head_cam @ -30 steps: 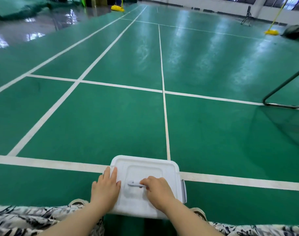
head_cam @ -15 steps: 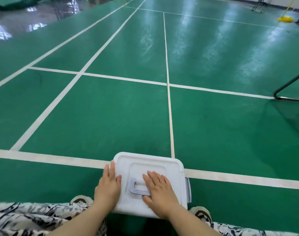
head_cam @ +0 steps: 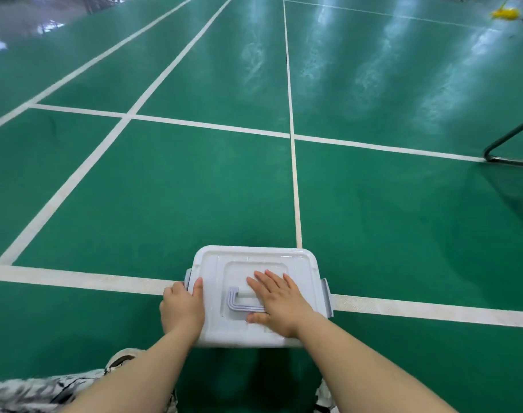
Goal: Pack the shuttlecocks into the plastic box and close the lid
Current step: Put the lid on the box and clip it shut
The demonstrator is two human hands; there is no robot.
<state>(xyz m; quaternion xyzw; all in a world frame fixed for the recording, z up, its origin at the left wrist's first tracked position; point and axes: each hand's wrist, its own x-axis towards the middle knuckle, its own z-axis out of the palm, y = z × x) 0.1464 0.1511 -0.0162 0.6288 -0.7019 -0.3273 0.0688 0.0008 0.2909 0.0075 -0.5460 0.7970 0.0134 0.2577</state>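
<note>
A white plastic box sits on the green court floor just in front of me, its lid on top and a grey handle folded flat on the lid. My right hand lies flat on the lid with fingers spread, covering part of the handle. My left hand grips the box's left edge, thumb on the lid, fingers around the grey left latch. The grey right latch hangs at the other side. No shuttlecocks are visible.
White court lines cross the green floor. A black metal frame with dark netting stands at the right. A yellow object lies far off at the top right. My patterned trouser legs fill the bottom left.
My right hand let go of the raised handle, which now lies flat, and spread out on the lid. My left hand slid from the lid top to the left edge and latch.
</note>
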